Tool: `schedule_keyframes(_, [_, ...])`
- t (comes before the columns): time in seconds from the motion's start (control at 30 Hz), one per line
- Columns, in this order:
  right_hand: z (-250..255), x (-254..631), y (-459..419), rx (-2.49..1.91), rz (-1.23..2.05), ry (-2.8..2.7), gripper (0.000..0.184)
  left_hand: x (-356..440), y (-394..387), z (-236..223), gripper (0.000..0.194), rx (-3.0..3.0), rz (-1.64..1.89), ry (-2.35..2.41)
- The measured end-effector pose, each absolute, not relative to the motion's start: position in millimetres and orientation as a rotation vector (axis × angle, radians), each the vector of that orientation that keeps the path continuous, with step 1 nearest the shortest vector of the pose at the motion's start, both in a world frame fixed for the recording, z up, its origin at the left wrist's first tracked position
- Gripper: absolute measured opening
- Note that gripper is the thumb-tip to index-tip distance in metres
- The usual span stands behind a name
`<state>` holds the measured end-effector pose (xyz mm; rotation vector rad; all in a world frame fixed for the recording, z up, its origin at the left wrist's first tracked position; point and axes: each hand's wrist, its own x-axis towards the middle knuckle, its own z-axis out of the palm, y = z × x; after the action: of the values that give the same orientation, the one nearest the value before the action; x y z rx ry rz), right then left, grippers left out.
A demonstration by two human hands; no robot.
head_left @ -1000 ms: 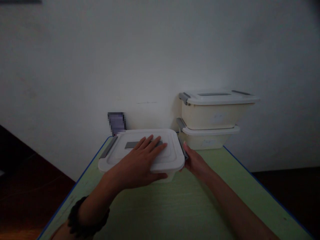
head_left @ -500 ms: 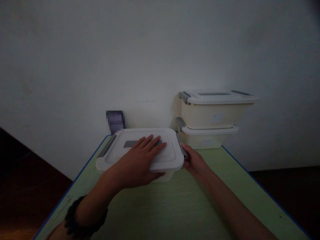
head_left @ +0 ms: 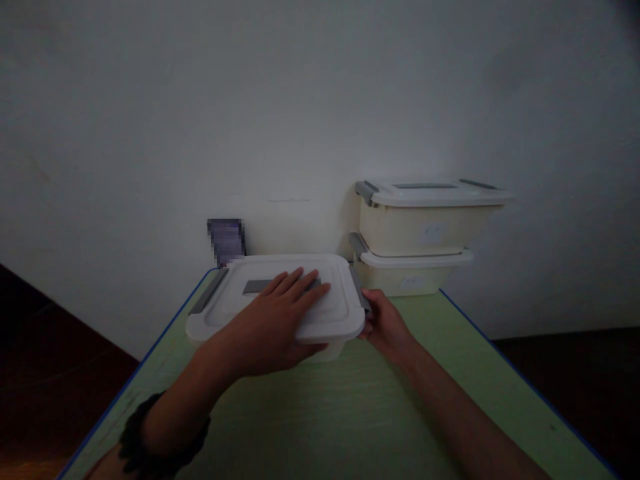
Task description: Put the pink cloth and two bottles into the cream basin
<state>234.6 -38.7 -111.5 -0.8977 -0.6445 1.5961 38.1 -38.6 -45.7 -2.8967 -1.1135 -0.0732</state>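
A white lidded storage box (head_left: 225, 313) stands on the green table, with a grey handle (head_left: 256, 287) set in its lid and a grey latch (head_left: 210, 291) on each short side. My left hand (head_left: 287, 313) lies flat on the lid, fingers stretched over part of the handle and thumb down by the front rim. At the box's right side, my right hand (head_left: 386, 327) has its fingers closed on the right latch (head_left: 361, 291); some fingertips are hidden behind the latch and rim.
Two similar boxes, an upper one (head_left: 400, 230) on a lower one (head_left: 390, 277), are stacked at the back right against the wall (head_left: 300, 100). A pixelated dark panel (head_left: 227, 241) leans at the back left. Blue edging borders the green table (head_left: 350, 420).
The whole view has shifted slightly, so everything sits a little further left. Both hands keep their places on the box; my right hand's fingers have moved only slightly at the latch.
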Motion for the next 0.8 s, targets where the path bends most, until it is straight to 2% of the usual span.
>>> schedule_keyframes(0.8, [-111.9,238.3,-39.7,-1.004,1.465,-0.818,0.031,38.9,-37.6,-43.3,0.072,-2.907,-0.086,-1.097])
